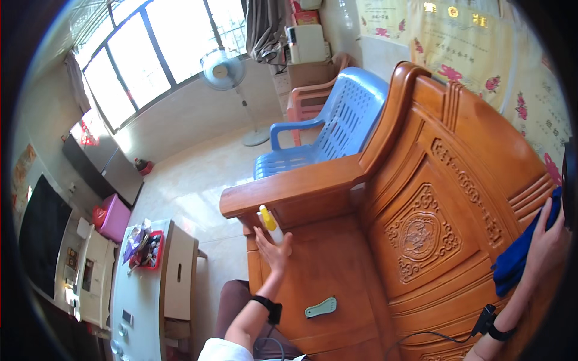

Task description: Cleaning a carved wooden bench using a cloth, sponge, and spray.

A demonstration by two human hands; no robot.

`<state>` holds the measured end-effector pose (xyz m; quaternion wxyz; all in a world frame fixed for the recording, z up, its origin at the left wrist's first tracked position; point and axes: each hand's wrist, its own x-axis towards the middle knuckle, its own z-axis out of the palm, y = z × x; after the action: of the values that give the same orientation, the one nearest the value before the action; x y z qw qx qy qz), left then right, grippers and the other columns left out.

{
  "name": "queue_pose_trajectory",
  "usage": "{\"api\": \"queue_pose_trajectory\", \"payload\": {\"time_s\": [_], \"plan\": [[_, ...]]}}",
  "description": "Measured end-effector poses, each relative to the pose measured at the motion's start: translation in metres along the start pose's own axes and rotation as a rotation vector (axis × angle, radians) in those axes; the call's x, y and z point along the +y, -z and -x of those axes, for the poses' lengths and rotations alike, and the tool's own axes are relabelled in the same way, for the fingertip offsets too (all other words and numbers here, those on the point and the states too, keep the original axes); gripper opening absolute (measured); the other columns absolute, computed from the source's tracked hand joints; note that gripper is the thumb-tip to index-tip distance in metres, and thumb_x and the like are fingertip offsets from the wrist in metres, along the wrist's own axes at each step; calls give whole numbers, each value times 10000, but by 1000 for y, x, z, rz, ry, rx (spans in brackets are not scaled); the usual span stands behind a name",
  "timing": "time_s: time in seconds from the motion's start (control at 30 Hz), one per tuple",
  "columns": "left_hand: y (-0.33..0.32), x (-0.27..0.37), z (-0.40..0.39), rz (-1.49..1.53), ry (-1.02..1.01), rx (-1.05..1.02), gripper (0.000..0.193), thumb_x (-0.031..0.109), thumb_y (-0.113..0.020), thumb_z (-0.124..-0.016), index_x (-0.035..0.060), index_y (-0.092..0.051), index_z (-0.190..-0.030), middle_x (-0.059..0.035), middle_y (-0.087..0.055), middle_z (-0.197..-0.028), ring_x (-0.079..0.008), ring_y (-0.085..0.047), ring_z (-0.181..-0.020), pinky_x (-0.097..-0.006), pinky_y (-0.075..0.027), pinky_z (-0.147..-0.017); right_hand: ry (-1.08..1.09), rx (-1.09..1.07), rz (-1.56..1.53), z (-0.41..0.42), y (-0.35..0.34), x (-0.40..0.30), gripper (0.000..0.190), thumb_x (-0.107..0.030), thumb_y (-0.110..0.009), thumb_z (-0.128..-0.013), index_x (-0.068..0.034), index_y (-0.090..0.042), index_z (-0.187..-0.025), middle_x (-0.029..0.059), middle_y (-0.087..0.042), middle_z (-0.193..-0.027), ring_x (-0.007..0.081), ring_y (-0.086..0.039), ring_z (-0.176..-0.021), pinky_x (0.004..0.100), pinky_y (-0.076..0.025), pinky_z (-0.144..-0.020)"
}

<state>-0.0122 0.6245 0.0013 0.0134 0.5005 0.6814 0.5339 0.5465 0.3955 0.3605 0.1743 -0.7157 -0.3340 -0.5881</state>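
My left hand [272, 252] is at a white bottle with a yellow top [272, 228], beside the armrest [293, 187] of a carved wooden sofa. The thumb is on one side of the bottle and the fingers are on the other. The hand hides the bottle's lower part, so I cannot tell whether it grips it. At the right edge, my right hand [544, 243] holds a dark blue cloth [512, 266] against the sofa's backrest [478, 198]. On the seat [325, 257] lies a pale green foot-shaped object [321, 307].
Past the armrest stands a blue plastic chair [347, 117], with a pedestal fan [223, 70] behind it. To the left, a low table [144, 289] bears a red tray [158, 252] of small items. A black cable [429, 333] runs from my right wrist strap across the sofa.
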Motion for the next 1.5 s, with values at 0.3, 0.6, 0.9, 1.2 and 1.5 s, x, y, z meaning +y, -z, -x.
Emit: {"api": "queue_pose_trajectory", "payload": {"time_s": [0.3,0.6,0.9,1.2,1.5], "plan": [[2,96,15,434,-101,-610,744,125,-785,-874,47,-421,-1517,-195,-608,-1376,-249,-667,-1015,-367,-523,-943,-56,60,-233,-17,31,-67,213,-225,-688,-897,-85,-567,-1003,105,-599,-871,320,-619,-831,448,-486,-744],[6,321,94,1057,198,-1348,368,51,-720,-890,34,-576,-1228,33,-571,-749,-86,-615,-698,-239,-492,-693,-33,72,-260,-17,31,-53,213,-199,-708,-864,-88,-539,-931,86,-592,-826,275,-607,-830,400,-451,-741],[3,418,114,837,-102,-1492,319,106,-758,-885,66,-603,-1162,24,-597,-658,-76,-611,-617,-233,-476,-616,-40,81,-321,-15,28,-54,259,-190,-743,-821,-91,-533,-937,80,-597,-829,262,-601,-844,393,-456,-758],[-34,427,89,922,15,-1357,279,136,-764,-891,70,-600,-1107,-3,-603,-723,-104,-615,-626,-252,-492,-568,-46,56,-357,-14,30,-50,310,-188,-765,-774,-91,-528,-949,71,-582,-848,255,-595,-881,386,-458,-789],[-96,397,37,947,258,-1282,282,168,-776,-872,79,-645,-1105,-23,-638,-696,-131,-603,-569,-275,-477,-548,-40,70,-380,-16,30,-52,310,-182,-765,-766,-85,-531,-946,69,-574,-858,253,-589,-873,384,-457,-784]]}}
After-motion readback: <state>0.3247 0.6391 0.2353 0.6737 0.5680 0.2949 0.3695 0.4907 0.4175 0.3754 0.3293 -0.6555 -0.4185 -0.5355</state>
